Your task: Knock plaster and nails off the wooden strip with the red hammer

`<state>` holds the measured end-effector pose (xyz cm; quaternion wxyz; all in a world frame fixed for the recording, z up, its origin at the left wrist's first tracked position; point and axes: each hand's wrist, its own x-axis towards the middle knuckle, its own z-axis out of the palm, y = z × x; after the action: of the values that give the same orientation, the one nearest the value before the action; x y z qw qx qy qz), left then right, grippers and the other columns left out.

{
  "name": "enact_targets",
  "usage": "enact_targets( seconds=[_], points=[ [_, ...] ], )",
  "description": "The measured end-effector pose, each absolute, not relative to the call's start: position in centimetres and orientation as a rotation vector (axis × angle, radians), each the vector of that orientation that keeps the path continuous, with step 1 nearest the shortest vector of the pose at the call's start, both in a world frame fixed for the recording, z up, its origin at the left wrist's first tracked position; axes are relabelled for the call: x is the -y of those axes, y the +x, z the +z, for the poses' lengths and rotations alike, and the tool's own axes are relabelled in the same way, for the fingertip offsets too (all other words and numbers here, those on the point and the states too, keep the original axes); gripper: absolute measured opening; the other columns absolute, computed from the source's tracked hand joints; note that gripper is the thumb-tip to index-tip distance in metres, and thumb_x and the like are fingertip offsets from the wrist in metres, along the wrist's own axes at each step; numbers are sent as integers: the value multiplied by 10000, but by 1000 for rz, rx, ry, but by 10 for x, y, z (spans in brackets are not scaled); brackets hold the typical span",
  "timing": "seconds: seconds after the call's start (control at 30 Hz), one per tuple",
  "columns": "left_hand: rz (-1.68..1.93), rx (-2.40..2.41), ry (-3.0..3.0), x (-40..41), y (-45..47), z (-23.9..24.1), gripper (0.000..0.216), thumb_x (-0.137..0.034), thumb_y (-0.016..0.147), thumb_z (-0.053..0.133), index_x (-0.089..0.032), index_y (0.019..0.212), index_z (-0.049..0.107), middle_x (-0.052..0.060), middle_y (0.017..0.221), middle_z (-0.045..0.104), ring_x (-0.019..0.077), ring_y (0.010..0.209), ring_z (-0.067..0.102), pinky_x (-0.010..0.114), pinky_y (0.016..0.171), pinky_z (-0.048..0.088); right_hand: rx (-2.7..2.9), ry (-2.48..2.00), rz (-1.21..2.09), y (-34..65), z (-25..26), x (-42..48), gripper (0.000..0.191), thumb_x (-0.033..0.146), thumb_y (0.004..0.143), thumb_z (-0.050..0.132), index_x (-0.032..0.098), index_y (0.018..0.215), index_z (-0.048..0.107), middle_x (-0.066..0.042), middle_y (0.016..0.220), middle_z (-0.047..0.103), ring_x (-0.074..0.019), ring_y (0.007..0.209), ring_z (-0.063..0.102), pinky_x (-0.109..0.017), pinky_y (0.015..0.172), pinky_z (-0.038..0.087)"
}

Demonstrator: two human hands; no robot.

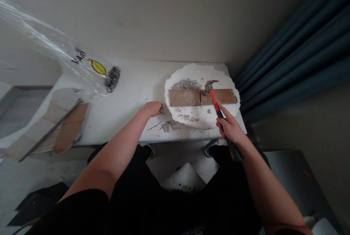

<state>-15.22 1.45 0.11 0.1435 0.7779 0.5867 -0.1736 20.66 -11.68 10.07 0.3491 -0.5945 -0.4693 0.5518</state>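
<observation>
My right hand point(228, 123) is wrapped round the dark grip of a claw hammer point(214, 100) with a red neck. The hammer's metal head is over a brown board point(186, 97), which has many small holes on its left part and a dark crack across it. Under the board lies a round white mat point(188, 74) with grey crumbs on it. My left hand point(153, 108) rests closed at the mat's left edge; whatever its fingers hold is too small to make out. Just below it, several loose nails point(167, 126) are scattered on the white table point(133, 81).
A clear plastic bag point(90, 69) with dark small pieces at its bottom stands at the left. Cardboard point(51, 112), a dark metal bar point(54, 127) and another brown board point(72, 125) lie on the table's left end. A blue curtain point(300, 45) hangs at the right.
</observation>
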Motion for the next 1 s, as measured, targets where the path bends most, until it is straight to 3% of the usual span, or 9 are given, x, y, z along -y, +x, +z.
enact_targets(
  seconds=[0.37,0.63,0.73,0.87,1.0],
  points=[
    [-489,-1683,2298,-15,-155,3,302,-352,785,667,-207,1024,781,156,1151,770,330,1030,725,359,792,525,1234,-1553,1426,208,100,116,878,230,868,565,297,1699,288,106,584,512,-83,337,377,-196,331,312],
    [-318,-1890,2077,-24,-159,9,299,-303,789,673,-230,1068,753,131,1120,797,319,1024,734,358,789,522,1250,-1553,1436,208,101,117,851,223,894,546,290,1701,283,104,599,503,-83,347,376,-197,336,299],
    [-235,-1876,2023,-32,-166,6,208,-259,787,669,-233,972,762,88,1041,811,263,962,738,313,751,503,1273,-1541,1432,209,99,117,845,227,905,541,284,1704,273,102,605,496,-77,346,377,-194,342,303],
    [-127,-1838,1954,-38,-170,5,124,-338,746,738,-225,786,768,50,846,800,216,792,710,290,691,484,1294,-1537,1419,210,98,118,842,230,905,545,257,1704,278,95,608,489,-76,346,379,-193,343,299],
    [-144,-1789,1900,-40,-169,10,189,-336,680,766,-218,819,817,51,807,802,227,771,709,299,699,498,1313,-1549,1413,211,95,117,838,233,906,545,267,1701,284,88,622,493,-79,358,394,-192,348,299]
  ],
)
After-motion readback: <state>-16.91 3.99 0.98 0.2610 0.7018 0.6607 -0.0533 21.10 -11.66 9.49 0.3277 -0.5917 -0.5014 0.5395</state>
